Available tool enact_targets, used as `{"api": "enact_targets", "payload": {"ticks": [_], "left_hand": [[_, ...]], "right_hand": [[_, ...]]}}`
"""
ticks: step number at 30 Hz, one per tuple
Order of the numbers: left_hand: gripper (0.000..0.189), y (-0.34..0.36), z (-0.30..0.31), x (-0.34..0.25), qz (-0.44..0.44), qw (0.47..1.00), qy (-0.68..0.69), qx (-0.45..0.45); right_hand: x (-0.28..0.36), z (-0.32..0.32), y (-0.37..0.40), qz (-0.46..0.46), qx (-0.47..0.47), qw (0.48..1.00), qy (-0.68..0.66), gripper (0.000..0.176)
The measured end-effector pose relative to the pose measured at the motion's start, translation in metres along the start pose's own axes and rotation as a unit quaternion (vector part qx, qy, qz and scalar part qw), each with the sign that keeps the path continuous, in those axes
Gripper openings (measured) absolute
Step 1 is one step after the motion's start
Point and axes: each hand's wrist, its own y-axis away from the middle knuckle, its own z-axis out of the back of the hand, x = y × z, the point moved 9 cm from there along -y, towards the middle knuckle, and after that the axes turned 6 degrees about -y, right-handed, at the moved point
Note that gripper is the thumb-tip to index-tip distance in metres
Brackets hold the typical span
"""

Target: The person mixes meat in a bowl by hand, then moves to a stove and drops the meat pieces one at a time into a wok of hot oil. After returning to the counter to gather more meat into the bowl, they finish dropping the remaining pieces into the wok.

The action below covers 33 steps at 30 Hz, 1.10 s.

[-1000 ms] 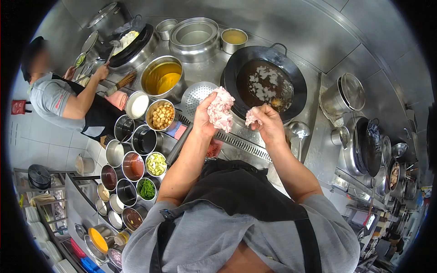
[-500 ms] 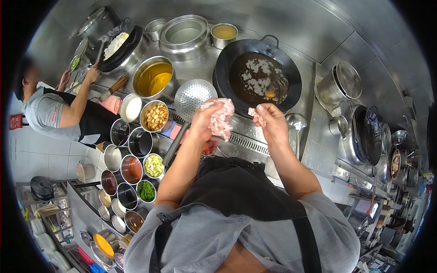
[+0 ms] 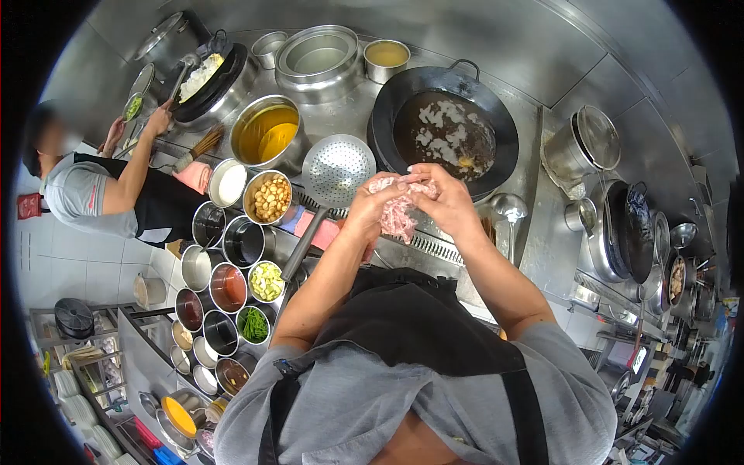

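Both hands, as seen in the head view, are together, having closed a gap between them. Left hand (image 3: 370, 208) grips the raw meat (image 3: 398, 220); right hand (image 3: 452, 204) has brought its fingers onto the same meat, which is therefore worked from both sides. Beyond the hands stands the wok (image 3: 383, 116), pale pieces (image 3: 446, 147) in its dark liquid. Skimmer (image 3: 339, 165) lies beyond the left hand; ladle (image 3: 509, 204), right of the right hand. Whether the right hand grips a separate scrap cannot be determined.

The raw meat (image 3: 398, 217) is pink and white, ragged. It droops between left hand (image 3: 368, 208) and right hand (image 3: 448, 203), near the wok (image 3: 505, 124).
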Motion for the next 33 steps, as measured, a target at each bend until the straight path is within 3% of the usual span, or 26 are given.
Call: {"api": "enact_targets", "payload": {"ticks": [1,3,4,8,10,13,17,18,19,21,25,27,29,31,32,33], "left_hand": [[0.019,-0.001,0.001,-0.001,-0.001,1.0,0.002,0.0],[0.02,-0.002,0.006,-0.007,-0.008,1.0,0.014,-0.018],[0.02,-0.003,0.008,-0.007,-0.015,0.999,0.007,-0.044],[0.02,-0.004,0.011,-0.009,-0.074,0.994,-0.067,-0.049],[0.02,-0.002,0.01,-0.015,-0.076,0.994,-0.061,-0.05],[0.02,-0.004,0.025,-0.035,-0.073,0.994,-0.039,-0.072],[0.022,-0.006,0.05,-0.046,-0.039,0.996,-0.005,-0.081],[0.023,-0.005,0.051,-0.045,-0.029,0.996,0.035,-0.076],[0.025,-0.005,0.051,-0.045,-0.019,0.994,0.077,-0.07],[0.028,-0.01,0.056,-0.037,-0.018,0.994,0.101,-0.046],[0.029,-0.01,0.06,-0.029,-0.012,0.992,0.126,-0.018],[0.03,-0.005,0.058,-0.026,-0.002,0.993,0.121,-0.013],[0.03,-0.001,0.056,-0.027,-0.009,0.993,0.12,-0.014],[0.03,-0.002,0.056,-0.024,-0.009,0.994,0.113,-0.004],[0.028,-0.001,0.053,-0.022,0.0,0.993,0.118,0.001],[0.027,0.001,0.051,-0.02,0.009,0.992,0.123,0.006]], "right_hand": [[-0.002,0.003,0.0,0.0,0.002,1.0,0.002,0.035],[-0.033,0.004,0.006,-0.115,0.007,0.984,-0.133,0.028],[-0.036,0.004,0.007,-0.101,-0.002,0.98,-0.171,0.021],[-0.051,0.01,0.011,-0.137,-0.004,0.979,-0.148,0.017],[-0.049,0.011,0.012,-0.116,0.017,0.992,-0.037,0.012],[-0.055,0.028,0.02,-0.142,0.005,0.986,-0.089,0.011],[-0.055,0.061,0.031,-0.158,-0.085,0.965,-0.19,0.014],[-0.061,0.065,0.03,-0.139,-0.097,0.945,-0.28,0.015],[-0.065,0.063,0.032,-0.138,-0.097,0.945,-0.281,0.015],[-0.066,0.073,0.039,-0.148,-0.212,0.924,-0.283,0.019],[-0.079,0.08,0.045,-0.133,-0.201,0.926,-0.292,0.03],[-0.081,0.088,0.047,-0.076,-0.207,0.905,-0.364,0.043],[-0.098,0.098,0.042,-0.086,-0.236,0.924,-0.289,0.053],[-0.124,0.119,0.035,-0.177,-0.287,0.942,0.001,0.062],[-0.126,0.119,0.022,-0.212,-0.233,0.934,0.167,0.066],[-0.13,0.118,0.017,-0.213,-0.232,0.935,0.166,0.066]]}}
